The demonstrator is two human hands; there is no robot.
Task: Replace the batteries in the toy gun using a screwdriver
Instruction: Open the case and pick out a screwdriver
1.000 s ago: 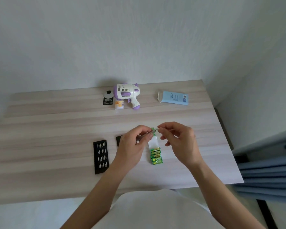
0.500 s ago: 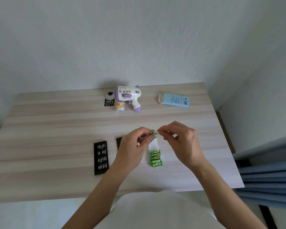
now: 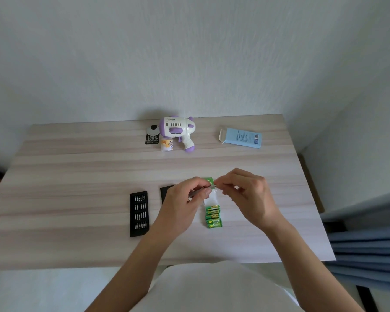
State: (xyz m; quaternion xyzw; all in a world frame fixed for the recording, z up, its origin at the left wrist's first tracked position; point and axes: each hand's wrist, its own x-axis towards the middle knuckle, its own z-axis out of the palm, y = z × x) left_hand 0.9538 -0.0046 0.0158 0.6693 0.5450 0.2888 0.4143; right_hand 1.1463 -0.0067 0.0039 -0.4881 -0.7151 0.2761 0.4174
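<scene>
The white and purple toy gun (image 3: 178, 131) lies on its side at the back of the wooden table (image 3: 77, 176). My left hand (image 3: 180, 206) grips a slim grey screwdriver (image 3: 208, 188) above the table's middle. My right hand (image 3: 250, 197) pinches the tip end of that screwdriver with thumb and forefinger. Whether a bit sits in the tip is hidden by the fingers. A pack of green batteries (image 3: 213, 219) in clear wrap lies on the table right under both hands.
A black tray of screwdriver bits (image 3: 139, 213) lies left of my hands, with a black lid (image 3: 166, 191) partly hidden behind my left hand. A small bottle (image 3: 167, 145) and a black tag (image 3: 152, 137) sit by the gun. A blue box (image 3: 241, 138) lies at the back right.
Both hands stay together over the battery pack with the same holds on the screwdriver. The view has tilted slightly; nothing on the table has moved.
</scene>
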